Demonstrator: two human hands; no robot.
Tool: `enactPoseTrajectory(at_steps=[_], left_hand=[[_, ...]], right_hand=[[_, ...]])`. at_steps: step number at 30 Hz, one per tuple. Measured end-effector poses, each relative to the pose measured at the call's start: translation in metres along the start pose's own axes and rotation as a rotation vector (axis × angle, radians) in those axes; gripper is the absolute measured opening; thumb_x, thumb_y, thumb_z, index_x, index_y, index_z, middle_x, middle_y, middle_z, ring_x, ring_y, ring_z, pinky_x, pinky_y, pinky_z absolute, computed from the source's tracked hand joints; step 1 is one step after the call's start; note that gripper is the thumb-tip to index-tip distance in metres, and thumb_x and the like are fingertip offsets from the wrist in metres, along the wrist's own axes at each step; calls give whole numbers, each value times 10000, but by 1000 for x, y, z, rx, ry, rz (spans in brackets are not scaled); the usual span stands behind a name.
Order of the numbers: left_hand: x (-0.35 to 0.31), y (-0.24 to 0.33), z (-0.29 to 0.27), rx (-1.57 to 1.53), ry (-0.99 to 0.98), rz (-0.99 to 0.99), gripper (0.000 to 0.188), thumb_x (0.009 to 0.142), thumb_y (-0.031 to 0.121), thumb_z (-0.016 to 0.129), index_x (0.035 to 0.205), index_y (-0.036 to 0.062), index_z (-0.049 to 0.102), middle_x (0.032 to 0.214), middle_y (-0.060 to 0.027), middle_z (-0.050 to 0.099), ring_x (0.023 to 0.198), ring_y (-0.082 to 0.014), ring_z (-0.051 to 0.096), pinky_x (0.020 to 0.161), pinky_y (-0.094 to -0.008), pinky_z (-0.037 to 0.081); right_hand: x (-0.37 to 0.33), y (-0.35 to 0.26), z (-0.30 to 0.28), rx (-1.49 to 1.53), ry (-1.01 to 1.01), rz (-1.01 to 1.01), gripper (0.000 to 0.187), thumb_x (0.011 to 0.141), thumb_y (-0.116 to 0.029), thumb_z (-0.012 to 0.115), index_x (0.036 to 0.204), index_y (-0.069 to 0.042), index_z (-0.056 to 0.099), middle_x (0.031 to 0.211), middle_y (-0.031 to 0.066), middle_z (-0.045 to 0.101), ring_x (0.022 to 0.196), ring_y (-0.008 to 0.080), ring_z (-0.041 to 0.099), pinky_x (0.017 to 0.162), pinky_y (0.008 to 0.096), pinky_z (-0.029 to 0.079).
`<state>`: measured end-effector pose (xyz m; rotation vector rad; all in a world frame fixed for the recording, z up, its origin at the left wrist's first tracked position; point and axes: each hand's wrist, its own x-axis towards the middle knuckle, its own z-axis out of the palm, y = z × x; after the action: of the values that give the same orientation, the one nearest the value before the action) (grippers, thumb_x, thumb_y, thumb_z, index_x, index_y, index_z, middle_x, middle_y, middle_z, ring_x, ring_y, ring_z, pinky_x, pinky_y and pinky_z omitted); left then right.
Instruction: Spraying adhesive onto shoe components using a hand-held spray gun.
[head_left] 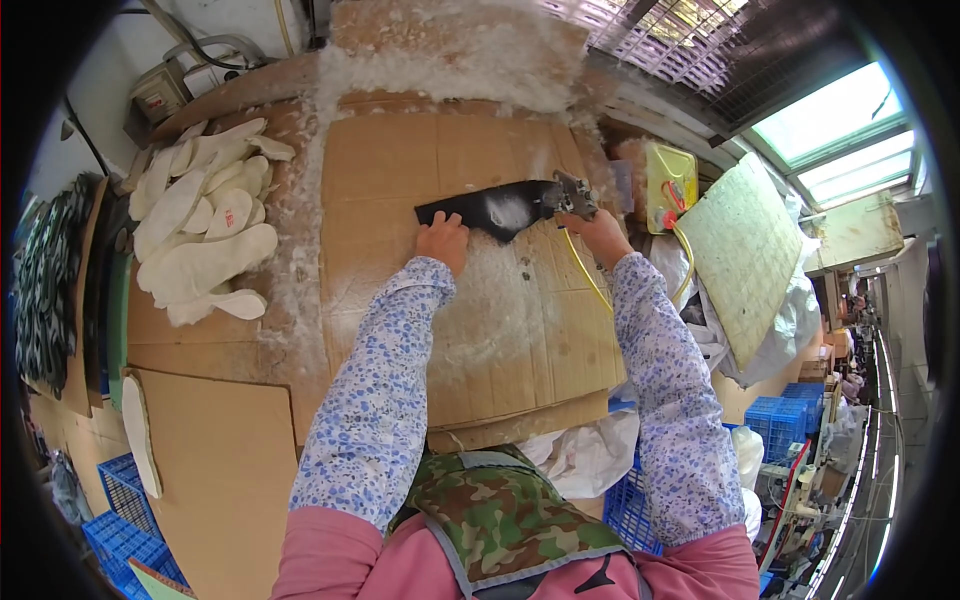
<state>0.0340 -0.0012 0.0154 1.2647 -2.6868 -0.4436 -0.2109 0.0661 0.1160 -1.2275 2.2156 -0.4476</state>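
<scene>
A flat black piece of material point(478, 207) lies on the cardboard-covered work surface point(380, 330), with a whitish wet-looking patch on its right half. My left hand point(442, 243) is closed on its left end, fingers curled over the lower edge. Over the right end of the piece, my right hand point(598, 236) grips a metal spray gun point(573, 196). From the gun a yellow hose point(582, 265) loops down and to the right. Part of the black piece's right end is hidden behind the gun.
A pile of white insoles point(205, 215) is heaped at the left. Right of the cardboard stand a yellow container point(670, 180) with a red fitting and a leaning pale board point(745, 265). Blue crates point(775, 425) sit at lower right. Whitish fibrous residue point(450, 70) coats the far edge.
</scene>
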Motion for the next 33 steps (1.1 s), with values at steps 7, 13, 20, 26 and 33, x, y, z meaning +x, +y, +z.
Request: enactPoseTrajectory(at_steps=[7, 13, 20, 26, 33], left_hand=[[0, 2, -1, -11, 15, 16, 316, 818, 22, 514, 1112, 51, 625, 1113, -76, 521, 1086, -264, 462, 912, -414, 452], [3, 4, -2, -10, -24, 9, 304, 832, 37, 505, 1111, 52, 625, 1111, -77, 521, 1084, -264, 463, 915, -411, 453], [2, -3, 10, 0, 68, 25, 210, 833, 95, 499, 955, 68, 668, 1136, -62, 544, 1083, -240, 474, 823, -412, 452], [3, 0, 8, 0, 43, 17, 253, 836, 79, 503, 1044, 65, 645, 1125, -66, 529, 1086, -246, 467, 872, -415, 451], [2, -7, 13, -19, 73, 7, 211, 828, 114, 523, 980, 69, 661, 1138, -65, 539, 1091, -247, 467, 861, -419, 436]], right_hand=[[14, 25, -12, 54, 41, -8, 400, 762, -418, 672, 864, -32, 698, 810, 113, 678, 790, 243, 640, 740, 352, 475], [9, 21, -11, 4, 44, -6, 423, 766, -434, 665, 867, -24, 690, 806, 114, 672, 787, 245, 636, 734, 355, 470], [-2, 2, -13, -17, 32, 2, 429, 768, -439, 662, 877, -25, 689, 800, 114, 672, 789, 248, 638, 735, 359, 471], [2, 9, -11, -11, 55, 5, 423, 771, -436, 660, 880, -29, 692, 788, 108, 673, 778, 252, 641, 726, 362, 473], [7, 16, -7, 28, 78, -65, 403, 775, -421, 658, 857, -27, 692, 779, 117, 672, 763, 259, 640, 722, 361, 473]])
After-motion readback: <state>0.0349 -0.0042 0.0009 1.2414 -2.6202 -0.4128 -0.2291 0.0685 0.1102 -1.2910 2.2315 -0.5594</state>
